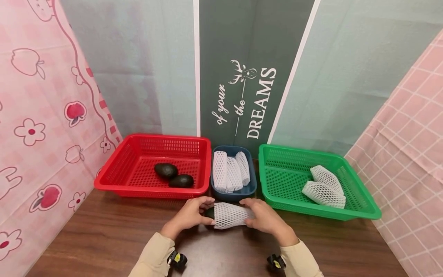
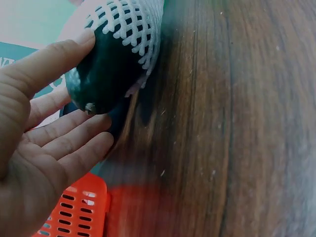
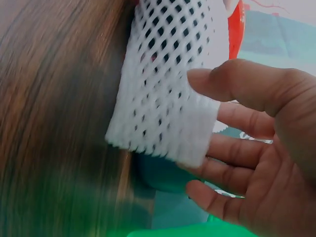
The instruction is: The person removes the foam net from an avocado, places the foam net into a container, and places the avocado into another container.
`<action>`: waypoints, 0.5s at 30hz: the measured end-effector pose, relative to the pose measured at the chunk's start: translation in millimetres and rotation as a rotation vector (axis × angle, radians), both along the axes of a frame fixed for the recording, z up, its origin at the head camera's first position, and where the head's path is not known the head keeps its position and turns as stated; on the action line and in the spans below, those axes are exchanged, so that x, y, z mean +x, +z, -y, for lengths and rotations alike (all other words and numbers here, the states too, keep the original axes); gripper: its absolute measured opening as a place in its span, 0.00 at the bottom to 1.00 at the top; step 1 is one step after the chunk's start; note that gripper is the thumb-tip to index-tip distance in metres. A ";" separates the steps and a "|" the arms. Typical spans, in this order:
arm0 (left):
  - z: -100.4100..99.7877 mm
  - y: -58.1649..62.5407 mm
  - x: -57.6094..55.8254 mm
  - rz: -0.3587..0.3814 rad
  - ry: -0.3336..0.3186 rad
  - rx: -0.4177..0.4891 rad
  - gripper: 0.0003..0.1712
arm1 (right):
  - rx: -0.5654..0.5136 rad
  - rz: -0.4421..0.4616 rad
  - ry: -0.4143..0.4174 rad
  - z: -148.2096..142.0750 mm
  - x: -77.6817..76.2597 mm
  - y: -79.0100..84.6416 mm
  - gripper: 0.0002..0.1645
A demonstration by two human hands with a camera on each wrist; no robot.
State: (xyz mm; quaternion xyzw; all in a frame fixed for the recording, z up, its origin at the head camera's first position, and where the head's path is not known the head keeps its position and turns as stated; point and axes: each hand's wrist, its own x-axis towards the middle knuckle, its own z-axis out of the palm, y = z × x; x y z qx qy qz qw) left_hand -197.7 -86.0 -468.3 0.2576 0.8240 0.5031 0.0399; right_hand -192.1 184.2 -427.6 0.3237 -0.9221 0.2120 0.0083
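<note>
A dark avocado (image 1: pixel 209 212) lies partly inside a white foam net sleeve (image 1: pixel 230 216), held just above the wooden table in front of the blue basket. My left hand (image 1: pixel 188 214) grips the avocado's bare end; in the left wrist view the thumb lies along the net's edge and the avocado's stem tip (image 2: pixel 90 107) shows. On the other side, my right hand (image 1: pixel 266 218) pinches the sleeve's loose end between thumb and fingers. That end of the net (image 3: pixel 158 123) hangs flat past the fruit in the right wrist view.
At left, a red basket (image 1: pixel 152 190) holds two bare avocados (image 1: pixel 166 170). The small blue basket (image 1: pixel 233 196) in the middle contains several foam net sleeves (image 1: pixel 220 169). To the right stands a green basket (image 1: pixel 283 179) with two net-covered pieces (image 1: pixel 325 194). Curtains hang behind and beside the table.
</note>
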 end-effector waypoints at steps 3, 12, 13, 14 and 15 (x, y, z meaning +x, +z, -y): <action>-3.5 -1.3 0.2 0.002 0.005 -0.003 0.36 | -0.029 -0.010 0.016 4.5 0.3 0.7 0.26; -10.3 -3.6 0.9 -0.025 0.015 -0.049 0.32 | -0.095 -0.107 0.050 12.4 -0.2 -4.4 0.13; -10.2 -3.5 0.7 -0.021 0.016 -0.052 0.31 | -0.100 -0.114 0.051 12.7 -0.1 -4.5 0.12; -10.0 -3.3 0.5 -0.018 0.016 -0.052 0.31 | -0.104 -0.122 0.052 12.9 -0.1 -4.6 0.12; -9.8 -3.0 0.4 -0.012 0.018 -0.053 0.30 | -0.107 -0.127 0.052 13.1 -0.2 -4.8 0.12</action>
